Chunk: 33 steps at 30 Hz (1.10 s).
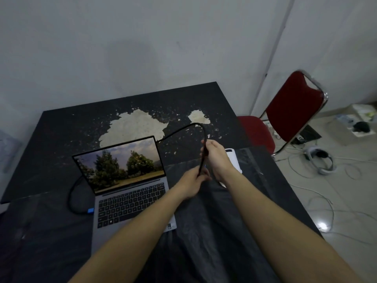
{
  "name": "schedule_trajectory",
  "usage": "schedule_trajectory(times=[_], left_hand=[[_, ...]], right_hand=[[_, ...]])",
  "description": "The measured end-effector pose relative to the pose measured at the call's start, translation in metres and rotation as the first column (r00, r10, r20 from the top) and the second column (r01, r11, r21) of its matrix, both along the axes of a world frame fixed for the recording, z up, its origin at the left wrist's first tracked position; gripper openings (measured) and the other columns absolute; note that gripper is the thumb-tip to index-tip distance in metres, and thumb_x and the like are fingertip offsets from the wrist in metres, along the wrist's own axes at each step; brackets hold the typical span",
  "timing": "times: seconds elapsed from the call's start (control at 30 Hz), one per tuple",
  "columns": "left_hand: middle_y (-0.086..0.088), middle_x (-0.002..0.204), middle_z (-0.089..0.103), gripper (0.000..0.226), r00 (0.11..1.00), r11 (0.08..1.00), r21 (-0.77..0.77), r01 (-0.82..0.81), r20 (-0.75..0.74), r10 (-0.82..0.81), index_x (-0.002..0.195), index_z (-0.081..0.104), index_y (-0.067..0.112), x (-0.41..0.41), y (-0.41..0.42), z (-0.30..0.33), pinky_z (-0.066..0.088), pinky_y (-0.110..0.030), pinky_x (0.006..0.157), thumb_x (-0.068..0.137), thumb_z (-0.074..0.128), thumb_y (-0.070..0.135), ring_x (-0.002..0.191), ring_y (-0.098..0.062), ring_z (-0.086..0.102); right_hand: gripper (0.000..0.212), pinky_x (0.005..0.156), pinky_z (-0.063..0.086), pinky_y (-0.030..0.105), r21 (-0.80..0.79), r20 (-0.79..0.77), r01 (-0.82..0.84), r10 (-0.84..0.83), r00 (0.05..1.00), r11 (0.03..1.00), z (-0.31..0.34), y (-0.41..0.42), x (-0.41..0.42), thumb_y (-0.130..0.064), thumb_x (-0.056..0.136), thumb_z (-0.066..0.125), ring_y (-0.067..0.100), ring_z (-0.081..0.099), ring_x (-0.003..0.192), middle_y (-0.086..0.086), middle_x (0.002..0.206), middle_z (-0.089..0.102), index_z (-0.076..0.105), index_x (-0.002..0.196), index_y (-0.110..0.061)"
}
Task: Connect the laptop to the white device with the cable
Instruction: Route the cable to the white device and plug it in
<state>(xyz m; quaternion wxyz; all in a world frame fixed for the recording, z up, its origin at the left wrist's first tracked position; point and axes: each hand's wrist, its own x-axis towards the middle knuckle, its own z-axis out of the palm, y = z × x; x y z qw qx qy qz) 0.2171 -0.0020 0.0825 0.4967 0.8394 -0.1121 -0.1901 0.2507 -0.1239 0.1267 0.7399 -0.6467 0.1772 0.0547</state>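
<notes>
An open grey laptop (130, 193) with a tree picture on its screen stands on the dark table (61, 139). A black cable (183, 129) arcs from behind the screen up and over to my hands. My right hand (216, 156) grips the cable higher up; my left hand (193, 182) pinches its lower end just right of the laptop. The white device (234, 158) lies on the table behind my right hand, mostly hidden by it. At the laptop's left side a blue plug (90, 210) sits with a black lead (71, 193) looping back behind the screen.
The table's surface is worn, with pale peeled patches (132, 127) at the back. A red chair (285, 119) stands to the right of the table. White cables (326, 201), a white headset (320, 160) and boxes (359, 123) lie on the tiled floor at right.
</notes>
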Motion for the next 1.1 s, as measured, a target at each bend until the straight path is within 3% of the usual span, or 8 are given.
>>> schedule_trajectory(times=[0.13,0.2,0.33,0.4,0.47,0.6,0.83,1.1], left_hand=[[-0.003,0.095,0.077,0.013,0.956,0.915,-0.285,-0.286,-0.154,0.251,0.100,0.053,0.015,-0.003,0.021,0.000,0.051,-0.022,0.086,0.102,0.042,0.008,0.097,-0.011,0.070],[-0.011,0.097,0.075,0.018,0.910,0.818,-0.415,-0.399,-0.289,0.297,0.100,0.051,0.016,-0.004,0.033,0.002,0.054,-0.029,0.086,0.103,0.039,0.004,0.104,-0.023,0.070],[-0.012,0.093,0.073,0.020,0.845,0.632,-0.571,-0.523,-0.444,0.298,0.103,0.049,0.016,-0.009,0.054,0.010,0.055,-0.036,0.086,0.104,0.033,0.003,0.105,-0.032,0.070],[-0.011,0.091,0.072,0.020,0.832,0.584,-0.604,-0.543,-0.481,0.277,0.106,0.048,0.014,-0.012,0.063,0.012,0.055,-0.039,0.088,0.105,0.032,0.002,0.102,-0.033,0.070],[-0.012,0.087,0.072,0.019,0.820,0.587,-0.592,-0.553,-0.512,0.256,0.108,0.048,0.012,-0.018,0.070,0.012,0.055,-0.040,0.086,0.105,0.032,0.002,0.100,-0.034,0.071],[-0.015,0.084,0.069,0.017,0.773,0.606,-0.521,-0.601,-0.573,0.274,0.115,0.046,0.009,-0.031,0.079,0.006,0.055,-0.044,0.087,0.105,0.032,0.004,0.097,-0.035,0.072],[-0.017,0.100,0.060,0.022,0.669,0.668,-0.280,-0.690,-0.600,0.439,0.126,0.035,0.016,-0.049,0.070,-0.002,0.060,-0.044,0.071,0.105,0.036,0.012,0.082,-0.030,0.073],[-0.008,0.122,0.057,0.053,0.848,0.901,-0.064,-0.430,-0.370,0.378,0.150,0.018,0.026,-0.062,0.003,0.000,0.053,-0.030,0.065,0.102,0.042,0.021,0.090,-0.021,0.067]], right_hand=[[0.023,0.087,0.045,0.034,-0.221,-0.240,0.111,-0.165,0.957,0.969,-0.015,-0.022,-0.017,-0.039,0.086,0.047,0.024,0.055,0.092,0.002,0.097,0.061,0.066,0.092,-0.028],[0.031,0.090,0.044,0.029,-0.277,-0.360,0.179,-0.275,0.892,0.944,-0.034,-0.028,-0.032,-0.042,0.084,0.057,0.022,0.053,0.099,0.004,0.119,0.054,0.060,0.115,-0.036],[0.028,0.054,0.047,0.022,0.073,-0.570,0.119,-0.056,0.820,0.990,-0.052,-0.018,-0.058,-0.039,0.093,0.058,0.016,0.053,0.073,0.008,0.101,0.058,0.054,0.107,-0.015],[0.035,0.070,0.053,0.036,0.245,-0.607,0.084,0.085,0.790,0.966,-0.053,-0.011,-0.065,-0.049,0.094,0.056,0.029,0.064,0.095,0.015,0.105,0.063,0.050,0.109,-0.018],[0.033,0.086,0.049,0.042,0.454,-0.504,0.173,0.092,0.859,0.874,-0.058,-0.006,-0.063,-0.046,0.098,0.053,0.026,0.066,0.105,0.011,0.112,0.067,0.054,0.115,-0.018],[0.014,0.059,0.049,0.030,0.531,-0.395,0.410,-0.211,0.894,0.742,-0.053,0.002,-0.056,-0.025,0.105,0.045,0.015,0.058,0.058,0.000,0.074,0.054,0.055,0.099,-0.017],[0.015,0.045,0.027,0.026,0.323,-0.163,0.243,-0.199,0.966,0.915,-0.032,-0.005,-0.097,-0.018,0.106,0.039,0.010,0.032,0.044,-0.002,0.065,0.039,0.052,0.101,-0.019],[0.016,0.039,0.024,0.021,0.028,-0.026,0.260,-0.260,0.965,0.965,-0.030,-0.091,-0.146,-0.013,0.105,0.043,0.010,0.030,0.045,0.002,0.067,0.040,0.058,0.100,-0.014]])
